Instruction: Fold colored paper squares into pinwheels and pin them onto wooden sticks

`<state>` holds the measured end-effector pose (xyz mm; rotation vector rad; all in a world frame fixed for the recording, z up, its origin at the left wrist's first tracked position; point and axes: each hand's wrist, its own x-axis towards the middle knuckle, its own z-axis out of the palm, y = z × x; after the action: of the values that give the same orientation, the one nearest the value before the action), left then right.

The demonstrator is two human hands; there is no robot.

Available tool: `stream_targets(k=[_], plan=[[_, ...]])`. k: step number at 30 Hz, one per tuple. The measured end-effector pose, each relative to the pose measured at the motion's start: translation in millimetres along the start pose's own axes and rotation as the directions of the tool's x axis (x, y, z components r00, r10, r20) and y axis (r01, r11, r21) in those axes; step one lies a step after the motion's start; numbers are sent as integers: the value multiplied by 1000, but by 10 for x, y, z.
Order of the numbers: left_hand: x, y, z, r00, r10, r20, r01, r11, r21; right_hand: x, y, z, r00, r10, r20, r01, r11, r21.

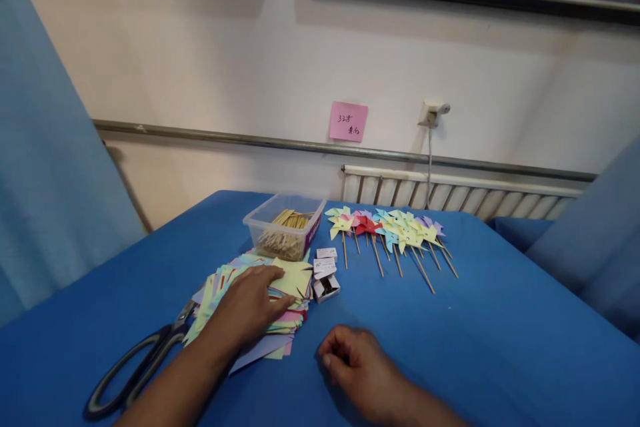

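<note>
My left hand (pixel 257 297) lies on a thick pile of cut coloured paper sheets (pixel 225 287), fingers stretched and thumb apart, touching the yellow sheet (pixel 293 277) on top. To the right of the pile, my right hand (pixel 355 360) rests low over the blue cloth, its fingers curled in a loose fist. Nothing shows between those fingers, though the palm is hidden. Large dark-handled scissors (pixel 145 360) lie left of my left forearm, blades partly under the paper. Small white boxes (pixel 325 267) stand beside the pile; the nearest box (pixel 327 288) is open, with small dark items inside.
Behind the pile stands a clear plastic tub (pixel 260 217) of thin wooden sticks (pixel 285 233). Several paper pinwheels (pixel 400 230) on sticks lie at the back right of the blue-covered table (pixel 475 347). A radiator (pixel 465 197) and a wall rail (pixel 240 139) are beyond; curtains hang either side.
</note>
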<state>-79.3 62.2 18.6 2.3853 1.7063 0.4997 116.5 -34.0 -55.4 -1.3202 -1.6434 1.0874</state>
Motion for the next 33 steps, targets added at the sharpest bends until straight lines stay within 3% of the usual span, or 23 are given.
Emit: stream_targets(k=[7, 19, 22, 24, 26, 29, 30, 32, 33], plan=[[5, -8, 42, 999, 34, -29, -34, 999, -4, -1, 16, 10, 1000, -1, 7, 1, 1000, -6], [38, -44, 78, 996, -25, -82, 20, 998, -61, -12, -18, 3, 1000, 5, 10, -5, 1000, -25], [61, -65, 21, 991, -84, -101, 68, 986, -154, -14, 7, 21, 1000, 7, -1, -7, 1000, -27], [65, -60, -45, 964, -194, -182, 147, 959, -242, -7, 26, 34, 1000, 3, 3, -3, 1000, -9], [51, -29, -118, 894, -323, -311, 196, 905, -377, 7, 41, 47, 1000, 4, -8, -4, 1000, 31], [-8, 80, -197, 791, -465, -397, 108, 745, -658, 41, 45, 50, 998, 35, -53, -26, 985, 168], [-34, 131, -205, 791, -492, -364, 64, 658, -750, 55, 40, 42, 996, 43, -75, -25, 973, 229], [-87, 242, -186, 858, -472, -200, 34, 441, -897, 85, 27, 9, 992, 47, -121, -1, 936, 352], [-111, 296, -158, 907, -409, -99, 46, 332, -942, 100, 19, -14, 988, 46, -147, 18, 914, 406]])
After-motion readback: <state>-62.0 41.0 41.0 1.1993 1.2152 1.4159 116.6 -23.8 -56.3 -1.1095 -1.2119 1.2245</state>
